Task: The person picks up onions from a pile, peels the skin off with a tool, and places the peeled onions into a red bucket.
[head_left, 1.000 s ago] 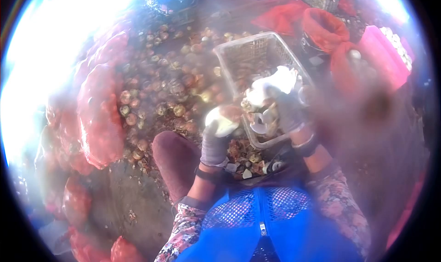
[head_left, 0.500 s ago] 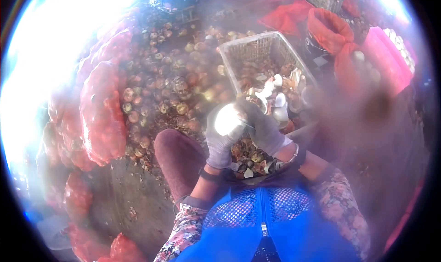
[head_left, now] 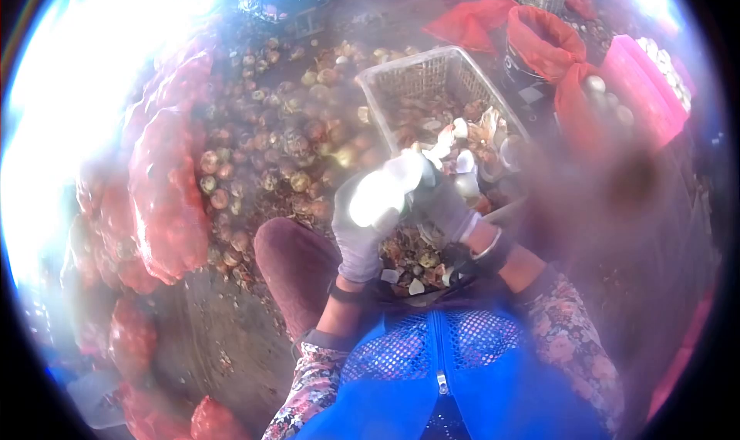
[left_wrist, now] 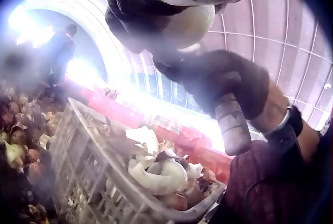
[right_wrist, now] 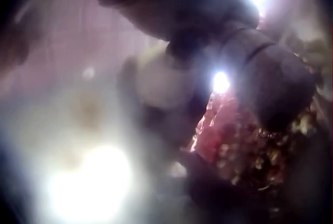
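Observation:
In the head view my gloved left hand (head_left: 359, 236) grips a pale, partly peeled onion (head_left: 375, 200), washed out by glare. The left wrist view shows that onion (left_wrist: 193, 27) cupped in the dark glove. My gloved right hand (head_left: 445, 207) is right beside the onion, fingers curled. A white layer of onion (head_left: 408, 170) stretches between the two hands. Out of the right fist sticks a grey ridged handle (left_wrist: 233, 125); its other end is hidden. Just beyond the hands stands a plastic crate (head_left: 375, 116) holding onion skins and white peelings (head_left: 465, 162).
Loose onions (head_left: 297, 143) cover the ground ahead and left. Full red mesh sacks (head_left: 166, 201) line the left side. A red open bag (head_left: 543, 43) and a pink crate (head_left: 644, 93) with white onions stand at right. A person (left_wrist: 58, 52) is in the background.
My right hand has come from over the crate back to the onion, leaving white peelings there. A white layer now shows between the hands. The left hand keeps its hold on the onion.

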The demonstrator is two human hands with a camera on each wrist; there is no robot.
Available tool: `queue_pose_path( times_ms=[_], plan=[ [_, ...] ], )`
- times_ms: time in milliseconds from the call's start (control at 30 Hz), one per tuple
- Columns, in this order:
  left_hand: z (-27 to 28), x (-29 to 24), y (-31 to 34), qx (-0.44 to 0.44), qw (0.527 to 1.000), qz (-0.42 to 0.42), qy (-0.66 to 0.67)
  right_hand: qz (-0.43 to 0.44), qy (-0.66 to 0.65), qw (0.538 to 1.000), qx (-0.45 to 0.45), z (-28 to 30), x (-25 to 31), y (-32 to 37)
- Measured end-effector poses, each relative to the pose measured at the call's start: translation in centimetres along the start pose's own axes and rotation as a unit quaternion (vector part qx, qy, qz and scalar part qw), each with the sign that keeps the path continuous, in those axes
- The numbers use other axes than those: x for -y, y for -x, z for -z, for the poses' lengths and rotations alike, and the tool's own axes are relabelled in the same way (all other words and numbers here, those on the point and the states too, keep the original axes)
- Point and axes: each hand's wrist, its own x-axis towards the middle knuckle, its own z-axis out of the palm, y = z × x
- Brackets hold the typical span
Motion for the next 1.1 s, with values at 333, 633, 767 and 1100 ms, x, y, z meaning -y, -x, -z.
queue_pose_path(
  times_ms=[333,633,767,1100],
  plan=[
    [0.1,-0.9,-0.7,0.077,0.964,0.089,0.238,-0.32,-0.545,0.77,0.091,5.6,2.4,-1.5],
    [0.1,1.5,-1.0,0.043,0.944,0.183,0.272,-0.101,-0.3,0.937,-0.146,2.9,2.3,-0.5],
    [0.7,3.4,-0.9,0.058,0.875,0.257,0.406,-0.128,-0.047,0.99,-0.023,5.2,1.2,-1.3],
    [1.5,4.9,-0.3,0.085,0.888,0.266,0.365,-0.176,-0.153,0.969,0.082,2.6,2.4,0.3]
  ],
)
